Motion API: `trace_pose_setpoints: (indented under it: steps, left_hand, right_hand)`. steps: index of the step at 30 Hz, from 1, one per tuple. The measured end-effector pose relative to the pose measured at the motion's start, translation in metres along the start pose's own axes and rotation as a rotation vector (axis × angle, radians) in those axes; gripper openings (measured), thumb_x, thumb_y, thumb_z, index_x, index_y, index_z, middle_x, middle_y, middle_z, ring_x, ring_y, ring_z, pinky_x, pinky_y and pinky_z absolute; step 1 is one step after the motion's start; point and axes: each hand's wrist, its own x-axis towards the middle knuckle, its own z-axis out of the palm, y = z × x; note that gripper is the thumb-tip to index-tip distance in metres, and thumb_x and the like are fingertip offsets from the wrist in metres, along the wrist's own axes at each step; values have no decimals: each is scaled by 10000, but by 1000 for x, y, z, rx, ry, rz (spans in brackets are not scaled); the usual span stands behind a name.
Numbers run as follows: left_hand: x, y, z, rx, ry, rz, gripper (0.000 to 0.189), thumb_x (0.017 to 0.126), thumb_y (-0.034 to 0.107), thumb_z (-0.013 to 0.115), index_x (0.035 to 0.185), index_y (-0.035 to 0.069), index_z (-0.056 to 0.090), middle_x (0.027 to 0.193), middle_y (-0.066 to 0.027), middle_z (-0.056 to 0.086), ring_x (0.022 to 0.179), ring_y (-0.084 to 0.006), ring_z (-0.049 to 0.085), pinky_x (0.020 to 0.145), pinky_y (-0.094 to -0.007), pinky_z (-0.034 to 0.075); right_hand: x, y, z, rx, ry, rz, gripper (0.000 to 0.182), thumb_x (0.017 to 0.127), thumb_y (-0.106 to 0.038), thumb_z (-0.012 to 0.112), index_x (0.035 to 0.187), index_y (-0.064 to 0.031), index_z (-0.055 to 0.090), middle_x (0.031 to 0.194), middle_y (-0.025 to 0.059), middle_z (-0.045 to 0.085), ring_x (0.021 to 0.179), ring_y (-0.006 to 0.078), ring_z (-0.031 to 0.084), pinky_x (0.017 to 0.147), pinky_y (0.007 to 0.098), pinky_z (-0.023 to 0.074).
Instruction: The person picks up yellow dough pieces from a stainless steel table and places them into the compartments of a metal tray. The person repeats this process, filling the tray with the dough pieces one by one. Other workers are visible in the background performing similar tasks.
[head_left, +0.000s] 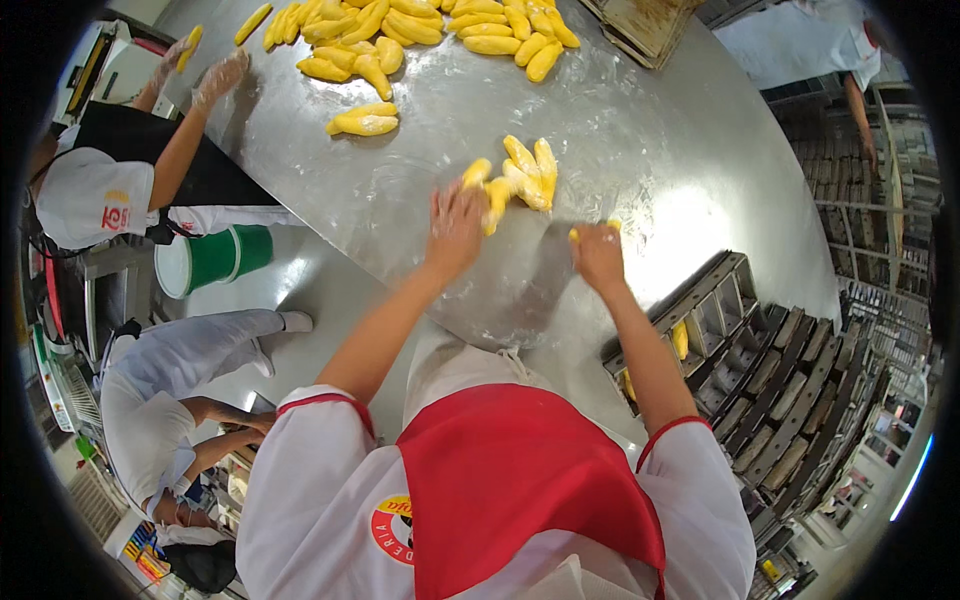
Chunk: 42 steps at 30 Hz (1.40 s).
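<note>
On a floured steel table, my left hand (457, 225) lies at yellow dough pieces (496, 196), one showing beyond its fingertips and one at its right side; motion blur hides whether it grips any. Just right of these, several floured dough pieces (534, 171) lie in a bunch. My right hand (598, 251) is closed around a yellow dough piece (614, 224), whose ends show at both sides of the fist. Farther up and left are a small group of dough pieces (364, 120) and a large pile (360, 22).
Metal loaf pans (709, 319) stand at the right table edge, some with yellow dough inside, beside stacked pans (787, 397). A worn flat tray (649, 34) lies at the far edge. Left are a co-worker's gloved hands (221, 75), a green bucket (229, 255) and another person bending.
</note>
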Motion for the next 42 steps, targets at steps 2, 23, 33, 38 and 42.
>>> trace_pose_setpoints:
  steps: [2, 23, 33, 38, 42]
  left_hand:
    - [-44, 3, -7, -67, -27, 101, 516, 795, 98, 669, 1296, 84, 548, 1341, -146, 529, 1328, -328, 462, 1138, -565, 284]
    - [-27, -32, -121, -2547, 413, -519, 285, 1001, 201, 474, 1271, 116, 509, 1099, -53, 582, 1061, -216, 572, 1053, -500, 415]
    - [8, -48, -153, -1765, 217, -401, 433, 836, 110, 614, 1250, 64, 499, 1067, -88, 542, 1004, -231, 567, 963, -475, 468]
    - [-43, -54, -102, -1544, 192, -834, 368, 878, 65, 608, 1233, 57, 511, 988, -74, 580, 885, -205, 611, 857, -404, 531]
    - [-48, -17, -62, -1484, -47, -932, 313, 984, 120, 610, 1276, 68, 512, 1073, -83, 636, 1014, -193, 638, 842, -370, 546]
  right_hand:
    - [-33, -20, 8, 166, 43, -6, 354, 925, -298, 634, 1200, -75, 626, 1116, 137, 673, 1047, 323, 616, 1023, 475, 400]
    - [-75, -9, 7, 702, 170, 325, 400, 929, -152, 637, 1287, 18, 580, 1161, 195, 636, 1079, 380, 600, 974, 430, 477]
    - [54, -127, -68, 650, 230, -256, 526, 835, -39, 586, 1360, -39, 546, 1383, 179, 539, 1325, 363, 472, 1112, 465, 369]
    - [135, -171, -38, 219, -154, -355, 371, 836, -125, 599, 1196, -42, 641, 1209, 160, 659, 1184, 347, 594, 978, 456, 478]
    - [136, -155, -44, 765, -182, -63, 298, 886, -247, 677, 1051, 0, 651, 1042, 162, 709, 965, 313, 684, 838, 430, 538]
